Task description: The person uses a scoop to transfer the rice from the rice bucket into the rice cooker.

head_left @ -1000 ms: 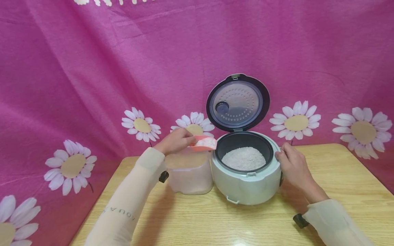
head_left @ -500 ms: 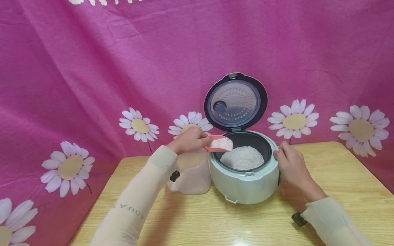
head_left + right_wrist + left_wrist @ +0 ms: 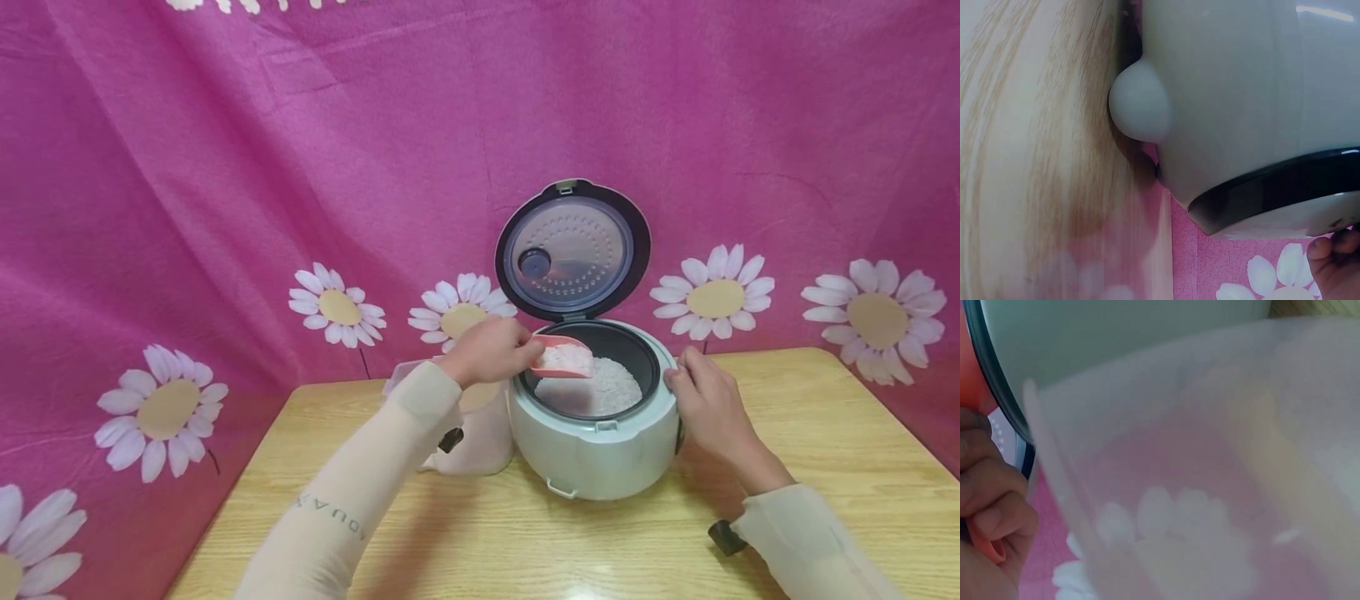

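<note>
My left hand (image 3: 491,352) grips a coral-pink scoop (image 3: 558,374) by its handle. White grains that look like rice (image 3: 568,358) fill the scoop, which hovers nearly level over the opening of a pale green rice cooker (image 3: 592,467). A mound of the same white grains (image 3: 618,390) lies in the cooker's dark inner pot (image 3: 600,335). On the cooker's right side, my right hand (image 3: 708,404) holds on near the rim, its thumb on top and its fingers curled. In the left wrist view, curled fingers (image 3: 991,469) wrap the scoop's handle.
Left of the cooker stands a translucent plastic container (image 3: 480,437), partly hidden by my left arm. The cooker's lid (image 3: 573,250) is raised upright. Everything stands on a wooden table (image 3: 600,550), with a magenta flowered cloth (image 3: 375,150) hanging behind it.
My left hand has carried the filled scoop rightward, from above the plastic container to over the cooker's pot. The right hand keeps its place on the cooker.
</note>
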`<state>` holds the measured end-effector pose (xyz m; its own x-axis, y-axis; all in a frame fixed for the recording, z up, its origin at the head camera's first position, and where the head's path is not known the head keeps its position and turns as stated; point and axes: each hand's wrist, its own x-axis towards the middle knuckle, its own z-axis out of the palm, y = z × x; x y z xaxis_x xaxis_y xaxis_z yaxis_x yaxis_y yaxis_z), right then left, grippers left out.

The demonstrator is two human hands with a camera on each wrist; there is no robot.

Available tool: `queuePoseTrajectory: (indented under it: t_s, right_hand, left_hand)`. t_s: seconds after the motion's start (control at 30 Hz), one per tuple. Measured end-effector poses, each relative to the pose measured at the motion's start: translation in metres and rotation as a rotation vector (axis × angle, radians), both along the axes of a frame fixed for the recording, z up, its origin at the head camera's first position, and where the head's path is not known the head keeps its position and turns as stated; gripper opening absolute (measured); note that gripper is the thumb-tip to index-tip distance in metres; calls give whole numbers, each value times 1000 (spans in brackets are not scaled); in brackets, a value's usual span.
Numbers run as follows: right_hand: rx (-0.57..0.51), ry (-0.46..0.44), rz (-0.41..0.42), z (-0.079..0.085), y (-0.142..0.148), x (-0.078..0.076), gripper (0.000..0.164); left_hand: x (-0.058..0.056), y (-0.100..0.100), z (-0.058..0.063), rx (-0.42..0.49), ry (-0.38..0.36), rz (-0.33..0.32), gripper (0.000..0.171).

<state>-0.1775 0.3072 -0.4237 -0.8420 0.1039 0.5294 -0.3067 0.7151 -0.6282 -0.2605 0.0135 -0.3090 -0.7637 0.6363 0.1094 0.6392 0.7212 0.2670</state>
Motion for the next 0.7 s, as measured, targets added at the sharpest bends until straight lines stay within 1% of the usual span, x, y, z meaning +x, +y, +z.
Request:
queuePoseTrajectory:
  t_s: [0.07,0.23,0.37,0.43,0.6,0.7]
  right_hand:
    - [-1,-1,0,0,0,0,20]
    - [0,-6,3,0,-1,0,20]
    - [0,-5,6,0,-1,0,20]
    - [-2,-9,6,0,-1,0,20]
    - [-8,-11,6,0,-1,0,20]
    - [-11,-8,6,0,0,0,19]
  left_hand:
    - [2,4,1,-15,11,12,40]
    - [5,11,-1,-49,34,19,39]
    - [6,16,-4,-83,85,6,40]
    - [8,18,-5,-103,132,-4,40]
    - [12,22,-8,-182,326,-20,39]
    - [14,24,-11,-220,435,-18,39]
